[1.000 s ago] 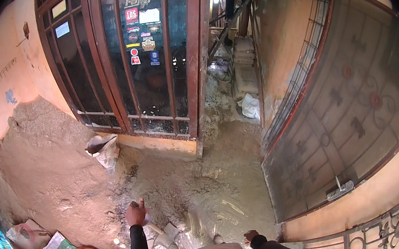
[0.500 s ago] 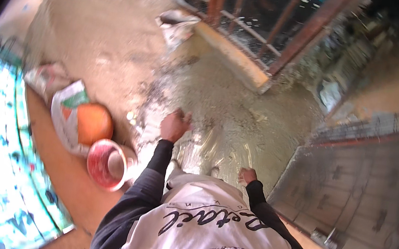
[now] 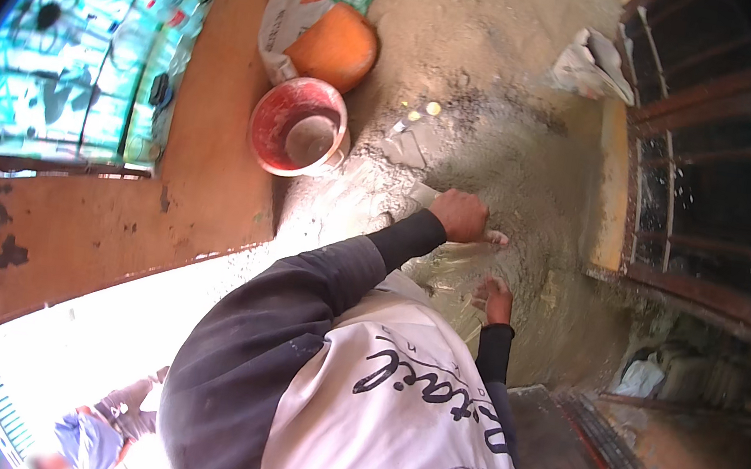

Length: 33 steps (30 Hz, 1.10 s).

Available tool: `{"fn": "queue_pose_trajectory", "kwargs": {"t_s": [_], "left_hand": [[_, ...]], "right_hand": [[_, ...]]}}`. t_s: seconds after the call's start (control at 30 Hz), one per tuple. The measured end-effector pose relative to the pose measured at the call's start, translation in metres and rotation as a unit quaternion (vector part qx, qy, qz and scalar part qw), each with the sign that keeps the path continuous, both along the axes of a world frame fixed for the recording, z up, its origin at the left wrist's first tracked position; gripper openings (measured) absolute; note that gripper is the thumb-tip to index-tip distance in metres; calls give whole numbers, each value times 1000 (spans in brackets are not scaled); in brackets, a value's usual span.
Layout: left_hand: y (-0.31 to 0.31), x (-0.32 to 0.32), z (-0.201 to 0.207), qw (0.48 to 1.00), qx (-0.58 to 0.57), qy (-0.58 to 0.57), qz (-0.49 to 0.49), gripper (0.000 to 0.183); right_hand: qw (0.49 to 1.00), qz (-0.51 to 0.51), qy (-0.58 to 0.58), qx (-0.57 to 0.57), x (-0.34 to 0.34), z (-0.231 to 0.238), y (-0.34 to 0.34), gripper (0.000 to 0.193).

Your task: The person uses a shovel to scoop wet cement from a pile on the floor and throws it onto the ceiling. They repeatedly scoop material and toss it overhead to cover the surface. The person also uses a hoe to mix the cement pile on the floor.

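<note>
My left hand [image 3: 460, 217] is closed in a fist just over the wet grey mortar floor [image 3: 560, 332]. A pale flat edge [image 3: 424, 194] shows beside its wrist; what the fist grips is mostly hidden. Nearer my body, my right hand [image 3: 496, 302] hangs low over the mortar, its fingers bent but apart, with nothing seen in them. Smooth, shiny streaks mark the mortar around both hands. To the left of the left hand stands a red bucket [image 3: 266, 132], its inside smeared with grey.
Beyond the bucket an orange rounded vessel [image 3: 337, 47] leans against a white and green sack [image 3: 279, 30]. A crumpled pale bag [image 3: 593, 66] lies by the barred frame [image 3: 652, 194] on the right. An orange wall [image 3: 228, 57] with a patterned window borders the left. Bright light enters at lower left.
My view and body have turned left, so the bucket and sack now appear farther up the picture. The left arm reaches across to the right, bringing the left hand closer to the right.
</note>
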<state>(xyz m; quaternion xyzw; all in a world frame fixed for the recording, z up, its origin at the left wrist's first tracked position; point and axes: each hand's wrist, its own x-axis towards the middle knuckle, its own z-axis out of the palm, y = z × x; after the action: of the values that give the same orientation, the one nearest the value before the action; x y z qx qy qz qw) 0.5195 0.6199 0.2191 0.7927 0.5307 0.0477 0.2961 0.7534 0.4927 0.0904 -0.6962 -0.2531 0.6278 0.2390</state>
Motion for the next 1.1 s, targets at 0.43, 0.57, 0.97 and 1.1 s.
{"fn": "queue_pose_trajectory", "kwargs": {"t_s": [0.43, 0.57, 0.97, 1.1], "left_hand": [[-29, -245, 118, 905, -28, -290, 311, 42], [-57, -260, 137, 930, 34, -180, 318, 42], [-149, -377, 45, 773, 28, -60, 631, 27], [-178, -427, 20, 719, 28, -54, 692, 33]], "right_hand": [[985, -13, -65, -162, 30, -75, -81, 23], [979, -29, -80, -187, 44, -92, -72, 23], [989, 11, -15, -149, 6, -94, -7, 18], [982, -8, 19, -187, 2, -102, -6, 20]]}}
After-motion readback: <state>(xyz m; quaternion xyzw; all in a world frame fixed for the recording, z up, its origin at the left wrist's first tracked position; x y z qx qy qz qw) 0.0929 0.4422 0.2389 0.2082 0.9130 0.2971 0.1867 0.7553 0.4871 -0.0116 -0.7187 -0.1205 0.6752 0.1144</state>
